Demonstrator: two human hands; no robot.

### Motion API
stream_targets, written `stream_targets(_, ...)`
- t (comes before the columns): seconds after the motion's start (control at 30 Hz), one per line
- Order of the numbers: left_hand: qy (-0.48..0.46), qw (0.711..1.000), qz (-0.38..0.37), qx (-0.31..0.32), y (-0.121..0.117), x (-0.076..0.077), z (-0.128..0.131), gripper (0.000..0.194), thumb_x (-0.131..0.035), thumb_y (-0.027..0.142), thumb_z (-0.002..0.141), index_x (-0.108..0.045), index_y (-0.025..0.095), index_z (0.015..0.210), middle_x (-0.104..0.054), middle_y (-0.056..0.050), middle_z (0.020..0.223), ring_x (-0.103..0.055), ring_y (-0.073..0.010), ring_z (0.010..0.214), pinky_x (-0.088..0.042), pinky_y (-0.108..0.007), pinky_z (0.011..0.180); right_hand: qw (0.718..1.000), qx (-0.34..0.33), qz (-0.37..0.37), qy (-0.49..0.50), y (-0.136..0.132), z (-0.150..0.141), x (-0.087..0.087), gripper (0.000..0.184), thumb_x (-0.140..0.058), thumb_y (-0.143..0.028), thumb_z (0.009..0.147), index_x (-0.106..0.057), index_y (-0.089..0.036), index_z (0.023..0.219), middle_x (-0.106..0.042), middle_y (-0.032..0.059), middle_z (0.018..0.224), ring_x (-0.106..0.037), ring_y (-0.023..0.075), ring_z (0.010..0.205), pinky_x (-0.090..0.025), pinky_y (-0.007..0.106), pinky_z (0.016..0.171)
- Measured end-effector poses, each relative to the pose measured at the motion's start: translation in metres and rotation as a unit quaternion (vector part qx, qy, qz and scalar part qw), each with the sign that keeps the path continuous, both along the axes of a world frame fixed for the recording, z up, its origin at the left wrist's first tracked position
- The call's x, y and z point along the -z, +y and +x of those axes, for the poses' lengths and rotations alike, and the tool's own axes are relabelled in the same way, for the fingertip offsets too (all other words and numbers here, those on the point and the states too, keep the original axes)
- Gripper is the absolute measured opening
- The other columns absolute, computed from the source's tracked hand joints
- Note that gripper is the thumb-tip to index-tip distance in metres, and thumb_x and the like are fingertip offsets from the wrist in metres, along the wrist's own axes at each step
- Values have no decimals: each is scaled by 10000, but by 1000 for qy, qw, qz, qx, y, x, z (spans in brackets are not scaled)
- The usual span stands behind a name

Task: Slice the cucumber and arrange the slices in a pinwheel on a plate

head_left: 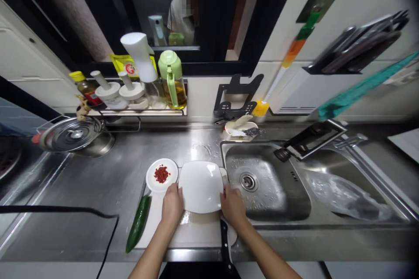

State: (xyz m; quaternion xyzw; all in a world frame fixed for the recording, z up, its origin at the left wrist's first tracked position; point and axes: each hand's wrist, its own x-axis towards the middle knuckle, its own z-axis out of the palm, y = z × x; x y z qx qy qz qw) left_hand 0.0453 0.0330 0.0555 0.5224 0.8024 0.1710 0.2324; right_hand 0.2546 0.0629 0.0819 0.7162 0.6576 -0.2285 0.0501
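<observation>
Between my two hands is a white square plate [201,186], above a white cutting board [196,236]. My left hand [172,204] grips its left edge and my right hand [233,202] its right edge. Left of the plate sits a small round white dish [151,178] with chopped red bits [161,174] on it. A green cucumber [139,223] lies along the board's left side. Close to my right wrist, a knife with a black handle [224,239] rests over the board's front edge; its blade is mostly hidden.
A steel sink [278,183] lies to the right, with a plastic bag [347,196] in its far basin. Seasoning jars [113,95] and an oil bottle [171,80] stand on a rack behind. A lidded pot [77,135] is at the left. A black cable [59,210] crosses the counter.
</observation>
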Motion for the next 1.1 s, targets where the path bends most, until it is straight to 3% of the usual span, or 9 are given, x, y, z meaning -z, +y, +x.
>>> stream_targets(0.17,-16,1000,10,-3,-35,17,3,229,-372,214,870,-569,147,964,-656,-111,856,-638,-226,820,-455,-324,740,999,-25,-23,-25,-31,3,7,212,-418,-231,885,-579,-161,1005,-645,101,975,-495,255,1069,-382,322,769)
stream_targets(0.33,2,999,33,-13,-50,31,7,297,-359,203,869,-537,124,1093,-652,-155,1020,-632,-227,933,-457,-325,822,998,-44,-20,-47,-40,2,9,221,-411,-223,889,-584,-163,1012,-647,110,1002,-498,257,1076,-395,326,747)
stream_targets(0.9,-40,998,-28,-47,-56,33,10,392,-345,270,884,-519,87,1184,-650,-169,1003,-621,-240,925,-432,-321,825,994,-82,-17,-76,-44,-1,11,210,-410,-209,890,-580,-154,999,-658,118,966,-492,272,1060,-377,333,736)
stream_targets(1.1,-29,998,-21,-43,-57,35,11,347,-366,288,879,-561,104,1100,-643,-154,945,-615,-234,880,-428,-314,790,994,-80,-8,-71,-45,0,13,213,-413,-212,889,-576,-153,1013,-650,126,993,-479,285,1069,-377,347,732)
